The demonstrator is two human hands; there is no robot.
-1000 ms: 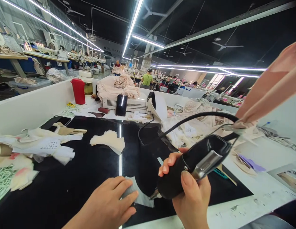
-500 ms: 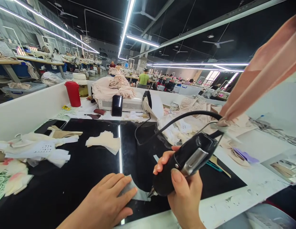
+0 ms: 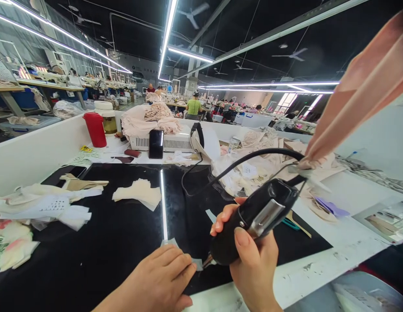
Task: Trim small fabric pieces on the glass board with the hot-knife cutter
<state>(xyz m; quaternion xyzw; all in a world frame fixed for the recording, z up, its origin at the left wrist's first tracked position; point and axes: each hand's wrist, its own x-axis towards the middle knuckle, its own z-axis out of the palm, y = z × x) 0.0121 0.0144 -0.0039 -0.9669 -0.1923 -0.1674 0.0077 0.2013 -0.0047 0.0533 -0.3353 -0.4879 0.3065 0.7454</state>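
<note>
My left hand (image 3: 165,273) lies on a small pale, thin sheet piece (image 3: 198,264) on a shiny black board (image 3: 100,247). It presses the piece down, fingers close together and slightly bent, thumb apart. Most of the piece is hidden under the fingers. My right hand (image 3: 253,260) is wrapped round a black corded handheld power tool (image 3: 225,242). The tool slants down to the left, and its narrow metal tip meets the piece's right end or lies right beside it. A twisted pink cloth strip (image 3: 344,104) is tied at the tool's upper end.
A cream cut piece (image 3: 138,193) rests on the board, with a white scrap pile (image 3: 55,206) at left. Behind stand a red cup (image 3: 95,130), a phone (image 3: 156,144) and a vented white box (image 3: 178,143). The black cord (image 3: 227,173) arches behind the tool. Teal scissors (image 3: 290,223) lie at right.
My left hand has shifted right and its fingers have drawn closer together, covering more of the pale piece. The piece has turned under it. The tool stays almost in place, and the view has shifted slightly.
</note>
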